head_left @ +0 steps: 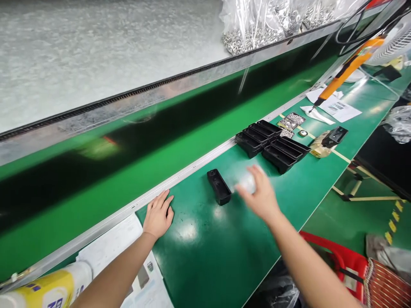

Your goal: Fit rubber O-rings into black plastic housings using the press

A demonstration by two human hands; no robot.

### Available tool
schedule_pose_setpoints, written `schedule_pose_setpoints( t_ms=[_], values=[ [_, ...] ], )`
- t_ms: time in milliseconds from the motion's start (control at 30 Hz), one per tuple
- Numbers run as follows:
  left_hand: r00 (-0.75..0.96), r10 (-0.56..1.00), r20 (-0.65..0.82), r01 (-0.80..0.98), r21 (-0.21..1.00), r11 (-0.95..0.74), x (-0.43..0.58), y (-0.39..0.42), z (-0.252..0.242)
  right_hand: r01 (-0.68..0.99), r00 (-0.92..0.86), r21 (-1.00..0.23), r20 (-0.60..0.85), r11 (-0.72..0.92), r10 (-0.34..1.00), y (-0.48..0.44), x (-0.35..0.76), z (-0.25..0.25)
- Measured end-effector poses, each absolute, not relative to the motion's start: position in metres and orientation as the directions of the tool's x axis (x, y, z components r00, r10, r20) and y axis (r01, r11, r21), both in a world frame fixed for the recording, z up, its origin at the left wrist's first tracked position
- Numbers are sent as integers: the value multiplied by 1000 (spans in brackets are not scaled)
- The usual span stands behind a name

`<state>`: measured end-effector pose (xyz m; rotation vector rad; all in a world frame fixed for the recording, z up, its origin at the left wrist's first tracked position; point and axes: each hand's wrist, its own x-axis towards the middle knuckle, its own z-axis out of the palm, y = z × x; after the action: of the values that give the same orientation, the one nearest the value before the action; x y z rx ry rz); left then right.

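Note:
My left hand [158, 216] lies flat with its fingers spread on the green bench top, over the corner of a printed sheet [136, 233]. My right hand [261, 194] curls round a whitish, see-through thing [248, 182], too smeared by motion to name. Just left of that hand rests a single long black plastic housing [219, 187], its hollow side up. Beyond the right hand are several more black housings, a group [258, 136] against the metal rail and another group [285, 153] beside it.
An orange electric screwdriver [349, 70] hangs at the right. Small trays of metal parts [292, 121], a tape roll [302, 133] and papers [340, 109] lie below. Bags of nuts [253, 30] sit on the upper shelf. A yellow-white container [54, 284] stands lower left; a red chair [337, 252] lower right.

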<state>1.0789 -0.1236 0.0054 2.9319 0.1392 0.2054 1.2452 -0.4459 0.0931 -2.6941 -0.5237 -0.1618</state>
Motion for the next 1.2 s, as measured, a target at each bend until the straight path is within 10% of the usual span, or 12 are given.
schedule_pose_setpoints(
  t_ms=[200,567,733,900,1200],
  values=[
    [982,77,171,48,169,-985,1077,-121,0,332,901,-508,-80,-794,427,-406,1202,61],
    [977,104,184,62,222,-973,1084,-127,10,238,910,-132,376,-962,174,-550,1307,47],
    [977,159,144,132,179,-975,1086,-136,18,222,811,-145,577,-964,100,-526,1296,26],
    [984,141,107,113,233,-966,1089,-126,12,578,692,-244,652,-778,310,-442,1242,16],
    [990,139,-36,143,206,-968,1085,-130,18,656,662,-619,198,-432,723,-316,1040,33]
  ],
)
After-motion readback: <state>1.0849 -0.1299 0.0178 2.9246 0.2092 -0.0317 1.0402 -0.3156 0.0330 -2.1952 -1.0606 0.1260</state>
